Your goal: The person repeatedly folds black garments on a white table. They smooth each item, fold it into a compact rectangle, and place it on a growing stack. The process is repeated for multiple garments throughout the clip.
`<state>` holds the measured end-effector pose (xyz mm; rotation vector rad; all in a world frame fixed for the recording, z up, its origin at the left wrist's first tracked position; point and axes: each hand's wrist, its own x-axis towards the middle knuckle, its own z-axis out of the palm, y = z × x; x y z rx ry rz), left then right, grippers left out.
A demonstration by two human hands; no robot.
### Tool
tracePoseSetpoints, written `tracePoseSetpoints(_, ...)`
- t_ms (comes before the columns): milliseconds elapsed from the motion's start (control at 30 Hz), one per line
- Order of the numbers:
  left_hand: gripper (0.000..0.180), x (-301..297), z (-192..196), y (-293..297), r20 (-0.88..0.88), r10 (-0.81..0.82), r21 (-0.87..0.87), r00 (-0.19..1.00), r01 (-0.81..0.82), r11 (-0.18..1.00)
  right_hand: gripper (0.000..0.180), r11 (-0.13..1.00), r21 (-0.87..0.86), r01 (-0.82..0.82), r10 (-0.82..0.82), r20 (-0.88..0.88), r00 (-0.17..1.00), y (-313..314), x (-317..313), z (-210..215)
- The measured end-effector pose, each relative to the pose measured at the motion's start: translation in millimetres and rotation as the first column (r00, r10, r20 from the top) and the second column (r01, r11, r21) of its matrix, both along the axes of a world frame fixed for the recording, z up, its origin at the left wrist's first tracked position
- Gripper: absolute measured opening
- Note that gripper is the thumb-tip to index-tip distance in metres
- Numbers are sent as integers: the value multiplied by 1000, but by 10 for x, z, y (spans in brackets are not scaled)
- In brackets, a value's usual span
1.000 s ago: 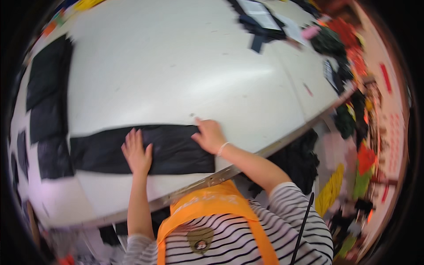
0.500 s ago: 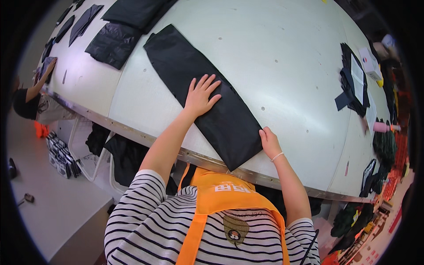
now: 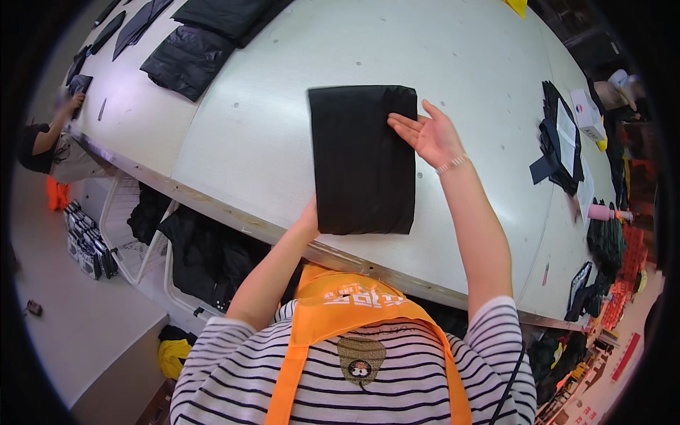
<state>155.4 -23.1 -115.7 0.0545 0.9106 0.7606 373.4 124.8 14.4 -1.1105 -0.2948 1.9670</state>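
Observation:
A black folded garment (image 3: pixel 363 163), its exact kind hidden by the folds, forms an upright rectangle above the pale table (image 3: pixel 269 134). At its lower left edge is my left hand (image 3: pixel 310 218), with the fingers hidden behind the cloth. My right hand (image 3: pixel 430 133) is open at the upper right edge, fingers stretched out and their tips over the fabric. The top of the garment shows a small crease near those fingertips.
Dark folded garments (image 3: pixel 188 60) lie at the far left. On the right are a stack of dark pieces with papers (image 3: pixel 564 145), a white box (image 3: pixel 588 115) and a pink spool (image 3: pixel 601 212). Another person (image 3: pixel 44 145) works at the left. White-framed bins (image 3: pixel 168 265) stand below the table edge.
The long, slanted black garment is now folded to about half its length and turned upright. My left hand moved from its middle to the lower left edge; my right hand rose to the upper right.

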Motion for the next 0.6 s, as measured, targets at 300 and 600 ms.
tracePoseSetpoints(300,38,-68,-312,-522,-609,48,284,792,161,945,41,944,285,-164,-119,761,637,-391,81,-1039)
tracePoseSetpoints(600,43,480,8,-607,-827,-500,97,256,942,323,35,936,68,-345,-53,997,52,-1600,1032,-1246)
